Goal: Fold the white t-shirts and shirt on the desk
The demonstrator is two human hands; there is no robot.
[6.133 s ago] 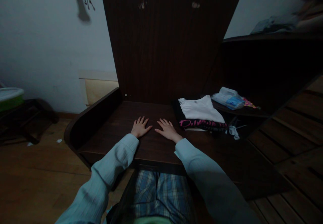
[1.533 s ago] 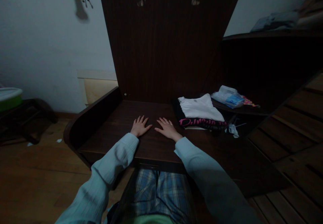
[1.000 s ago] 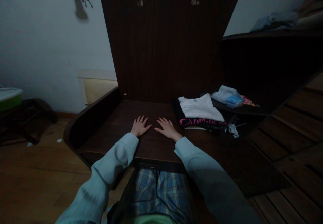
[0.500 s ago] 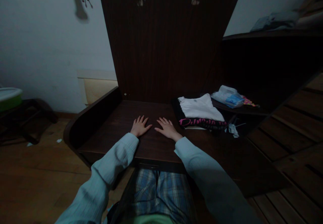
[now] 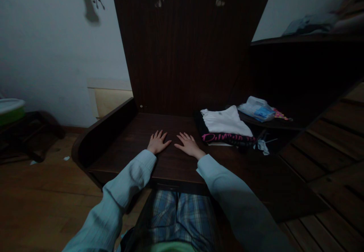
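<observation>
My left hand (image 5: 157, 142) lies flat on the dark wooden desk (image 5: 122, 151), palm down with its fingers spread and nothing in it. A short gap to its right, my right hand (image 5: 188, 144) rests the same way, holding nothing. Just beyond the right hand sits a pile of folded clothes: a white T-shirt (image 5: 226, 120) on top of a black garment (image 5: 227, 138) with pink lettering. The palms and undersides of both hands are hidden.
A clear and blue plastic packet (image 5: 257, 110) lies on the low shelf right of the clothes. The desk has a raised left side panel (image 5: 99, 130) and a tall back panel (image 5: 187, 55). At far left, a green basin (image 5: 13, 113) stands on a dark stool (image 5: 31, 130).
</observation>
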